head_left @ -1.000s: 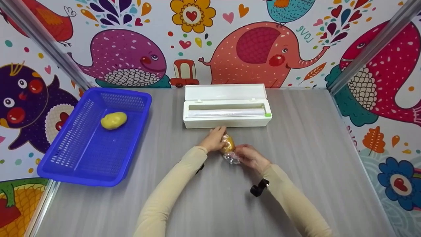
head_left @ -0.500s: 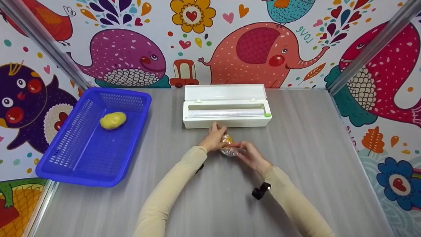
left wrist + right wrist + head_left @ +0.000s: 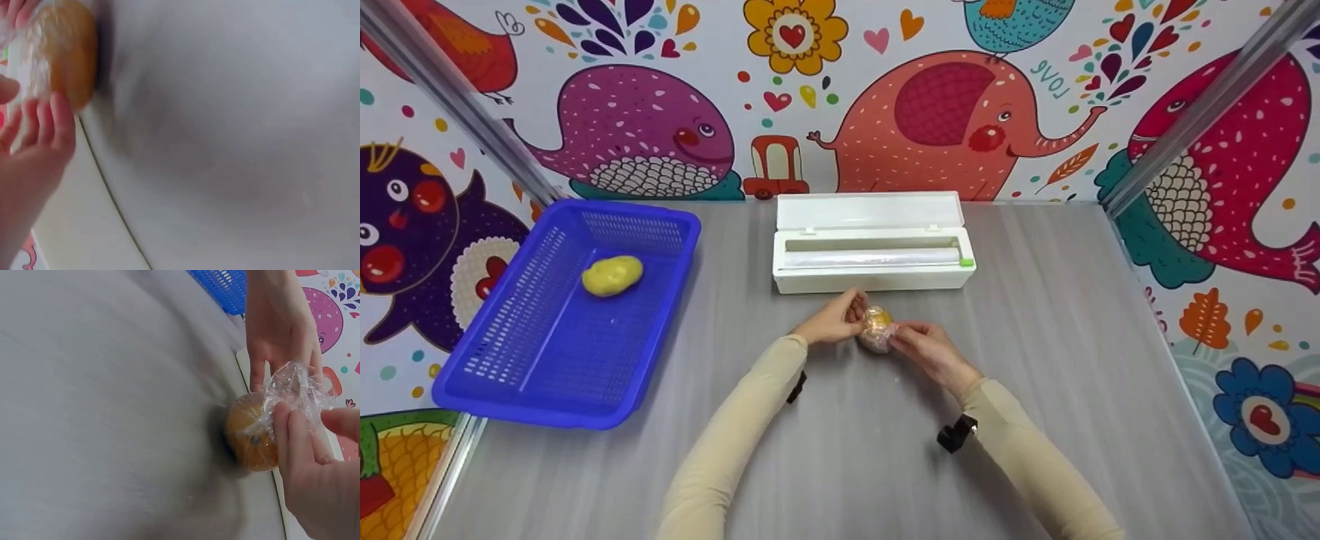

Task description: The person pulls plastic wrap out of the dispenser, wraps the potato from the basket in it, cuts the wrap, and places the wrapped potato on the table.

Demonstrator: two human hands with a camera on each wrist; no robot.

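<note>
Near the middle of the grey bench [image 3: 840, 450], in front of the long white cling-film box [image 3: 874, 280], a rounded yellow-orange piece of produce [image 3: 877, 324] sits between both hands, loosely covered in clear cling film [image 3: 295, 382]. The left hand's [image 3: 831, 319] bent fingers touch its left side; whether the thumb pinches film there, I cannot tell. The right hand's [image 3: 936, 355] fingers lie together, nearly straight, their tips on the bunched film, with the thumb apart from them.

The piece should be light and fairly firm; its film looks thin, clingy, slick over the curve and easily torn. Best to steady it by its sides and fold the loose film with flat fingertips rather than tug at it.

The box's front edge is just beyond the left fingers, so there is little room that way. There is more towards the bench's right edge and the near side. On the left, the blue plastic basket [image 3: 696, 225] follows the bench's left edge up to its far-left corner, with a yellow, potato-like piece [image 3: 613, 276] in its far half.
</note>
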